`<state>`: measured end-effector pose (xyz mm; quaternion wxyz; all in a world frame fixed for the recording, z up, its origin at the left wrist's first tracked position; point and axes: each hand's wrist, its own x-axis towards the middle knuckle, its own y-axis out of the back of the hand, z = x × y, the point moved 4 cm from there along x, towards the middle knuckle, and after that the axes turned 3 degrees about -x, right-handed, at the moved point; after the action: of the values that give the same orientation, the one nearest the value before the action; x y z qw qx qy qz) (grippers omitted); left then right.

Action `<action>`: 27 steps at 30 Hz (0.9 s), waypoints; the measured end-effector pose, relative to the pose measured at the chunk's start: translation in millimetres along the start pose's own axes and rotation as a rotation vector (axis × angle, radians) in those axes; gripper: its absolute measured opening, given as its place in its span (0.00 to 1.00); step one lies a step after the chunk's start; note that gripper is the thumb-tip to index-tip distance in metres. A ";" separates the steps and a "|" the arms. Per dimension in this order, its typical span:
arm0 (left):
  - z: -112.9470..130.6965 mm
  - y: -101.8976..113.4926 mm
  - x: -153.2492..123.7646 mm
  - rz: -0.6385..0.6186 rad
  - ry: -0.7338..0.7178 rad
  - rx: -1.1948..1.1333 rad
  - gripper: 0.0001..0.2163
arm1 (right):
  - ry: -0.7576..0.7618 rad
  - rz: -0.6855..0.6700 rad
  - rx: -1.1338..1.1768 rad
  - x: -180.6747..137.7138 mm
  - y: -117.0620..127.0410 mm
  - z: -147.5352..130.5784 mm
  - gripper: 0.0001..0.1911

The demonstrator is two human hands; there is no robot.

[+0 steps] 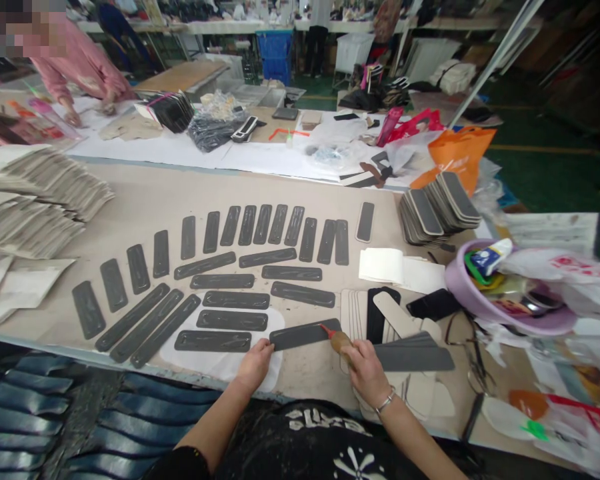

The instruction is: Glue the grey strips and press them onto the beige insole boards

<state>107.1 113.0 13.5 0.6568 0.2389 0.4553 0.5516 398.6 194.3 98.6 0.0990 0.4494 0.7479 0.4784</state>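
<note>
A dark grey rounded strip [300,335] lies on the table near its front edge. My left hand [256,364] pinches the left end of this strip between thumb and fingers. Wrapped round a small brownish glue bottle with a red nozzle [341,342] is my right hand [369,373]; the nozzle tip meets the strip near its right end. Left of it and beyond, several similar grey strips [236,300] with shiny wet lines on top are spread out in rows and an arc. By my right hand lies a fanned stack of plain grey strips [415,357].
Paper-like stacks [35,193] rise at the left. At the right stand piled grey-topped pieces [423,213], a purple basin [457,277] of odds and ends, and scissors [475,363]. A person in pink [87,63] works across the table.
</note>
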 end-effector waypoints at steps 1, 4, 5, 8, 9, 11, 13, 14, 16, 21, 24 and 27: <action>0.0 0.0 0.0 0.003 -0.001 0.000 0.14 | -0.008 0.010 -0.012 -1.9 2.3 3.1 0.19; -0.8 0.2 0.0 0.003 0.014 0.006 0.13 | -0.034 0.030 -0.041 -7.1 8.3 11.7 0.19; -1.1 0.4 0.0 0.002 0.021 0.008 0.13 | -0.041 0.032 -0.049 -8.6 9.9 14.0 0.19; -1.3 1.6 -0.3 0.009 0.033 -0.001 0.13 | -0.053 0.036 -0.072 -12.4 13.4 18.0 0.18; -1.1 2.0 -0.3 0.013 0.033 -0.006 0.13 | -0.053 0.046 -0.078 -13.1 14.1 18.0 0.18; -0.7 2.5 -0.3 0.018 0.031 -0.018 0.13 | -0.048 0.067 -0.077 -13.2 13.7 15.8 0.19; -0.7 2.4 -0.2 0.021 0.027 -0.028 0.13 | -0.040 0.069 -0.054 -11.3 9.7 10.6 0.20; -0.7 2.3 0.0 0.024 0.022 -0.030 0.13 | -0.037 0.059 -0.037 -9.6 6.3 7.0 0.20; -0.9 1.8 0.2 0.030 0.008 -0.029 0.13 | -0.036 0.019 0.005 -5.0 -3.2 -2.0 0.19; -2.2 0.5 -0.3 0.046 -0.020 -0.033 0.13 | 0.006 -0.070 0.125 10.3 -30.7 -30.8 0.22; -3.0 0.4 -1.0 0.067 -0.026 -0.057 0.12 | 0.033 -0.104 0.185 19.3 -43.0 -45.2 0.23; -3.4 0.8 -1.3 0.092 -0.035 -0.082 0.12 | 0.067 -0.128 0.220 27.1 -49.7 -55.0 0.22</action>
<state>103.7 111.4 12.9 0.6479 0.2421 0.4092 0.5952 322.5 173.7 95.0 0.0544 0.3925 0.8260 0.4009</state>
